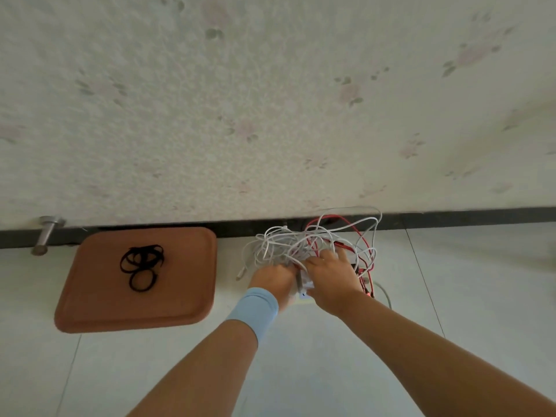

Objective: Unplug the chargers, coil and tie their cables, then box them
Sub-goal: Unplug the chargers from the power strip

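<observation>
Head view: left grip (275, 279) and right grip (329, 273) sunk in the cable tangle (288, 242) on the floor (301, 356), fingers hidden, so we cannot tell their hold; we should pin the white power strip (304, 293) and pull straight out, never by a cable.

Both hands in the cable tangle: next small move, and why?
Probably tease a single strand out first: left hand and right hand are both buried in the tangled cables, none is coiled, and the ties lie untouched on the tray.

Floral wallpaper (270, 100), pale floor tiles (481, 281)
</observation>
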`<state>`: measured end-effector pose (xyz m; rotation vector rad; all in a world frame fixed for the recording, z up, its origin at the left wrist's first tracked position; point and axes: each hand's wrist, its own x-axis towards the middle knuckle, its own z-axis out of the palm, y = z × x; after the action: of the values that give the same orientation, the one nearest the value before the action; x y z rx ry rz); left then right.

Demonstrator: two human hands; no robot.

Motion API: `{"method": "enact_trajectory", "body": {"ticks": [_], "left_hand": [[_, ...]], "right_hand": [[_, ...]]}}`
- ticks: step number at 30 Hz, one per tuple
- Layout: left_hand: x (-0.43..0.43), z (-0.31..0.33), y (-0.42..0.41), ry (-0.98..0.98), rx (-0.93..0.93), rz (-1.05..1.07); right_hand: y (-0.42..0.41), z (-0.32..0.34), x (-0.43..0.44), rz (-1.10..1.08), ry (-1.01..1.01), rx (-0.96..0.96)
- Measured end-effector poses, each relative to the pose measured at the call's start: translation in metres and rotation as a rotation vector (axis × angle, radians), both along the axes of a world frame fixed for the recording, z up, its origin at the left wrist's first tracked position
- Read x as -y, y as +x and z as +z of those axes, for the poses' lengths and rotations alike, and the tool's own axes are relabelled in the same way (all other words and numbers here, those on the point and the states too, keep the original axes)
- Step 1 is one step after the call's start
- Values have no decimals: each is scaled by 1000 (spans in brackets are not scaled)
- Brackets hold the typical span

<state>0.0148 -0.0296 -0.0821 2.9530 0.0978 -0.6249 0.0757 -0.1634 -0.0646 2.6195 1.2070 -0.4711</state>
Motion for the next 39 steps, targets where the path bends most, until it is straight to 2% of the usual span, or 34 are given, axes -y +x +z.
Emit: {"method": "enact_trajectory", "body": {"ticks": [7, 15, 17, 19, 22, 24, 26, 29, 31, 32, 35, 37, 39], "left_hand": [[-20, 39, 15, -98, -46, -23], [-55, 50, -34, -281, -52, 18], [-59, 65, -41, -293, -17, 17], [-61, 80, -45, -285, 35, 12], [-57, 100, -50, -273, 122, -14], [-54, 111, -52, -227, 158, -85], [-55, 119, -49, -223, 179, -83], [-64, 117, -48, -365, 224, 84], [-72, 105, -51, -489, 221, 178], [-76, 98, -54, -532, 202, 219], [-85, 78, -60, -520, 114, 293], [-86, 66, -65, -385, 33, 225], [-85, 56, -68, -171, -15, 66]], "right_hand": [[-2, 3, -1, 8, -30, 14], [-4, 31, -11, -34, -173, -77], [-9, 52, -17, -110, -95, -62], [-14, 77, -25, -197, 65, 14], [-27, 110, -37, -206, 195, 100], [-37, 119, -47, -317, 213, -60], [-44, 115, -60, -545, 251, -385], [-49, 104, -69, -913, 450, -908], [-52, 94, -69, -1099, 607, -1180], [-52, 87, -69, -1127, 652, -1239], [-57, 57, -72, -1007, 643, -1200], [-67, 40, -76, -1001, 622, -1201], [-79, 25, -81, -1021, 577, -1196]]}}
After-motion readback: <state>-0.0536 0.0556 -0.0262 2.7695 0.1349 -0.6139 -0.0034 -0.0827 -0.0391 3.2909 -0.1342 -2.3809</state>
